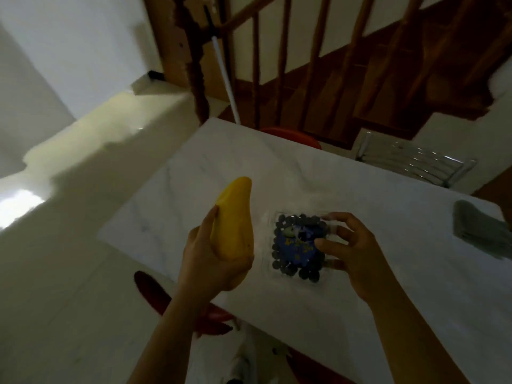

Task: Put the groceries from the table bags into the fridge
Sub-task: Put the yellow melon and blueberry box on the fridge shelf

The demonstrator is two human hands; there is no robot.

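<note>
A long yellow mango (235, 217) is gripped in my left hand (213, 259), held upright above the near left corner of the white marble table (360, 189). To its right, a clear plastic box of blueberries (297, 246) with a blue label is in my right hand (352, 253), whose thumb lies on the lid and fingers wrap its right side. Whether the box rests on the table or is lifted just above it I cannot tell. No fridge is in view.
A grey bag (482, 231) lies at the table's right edge. Red chairs stand at the far side (293, 134) and below the near edge (155, 289). A metal-frame chair (415, 162) and a wooden staircase (360, 65) are behind. White floor lies to the left.
</note>
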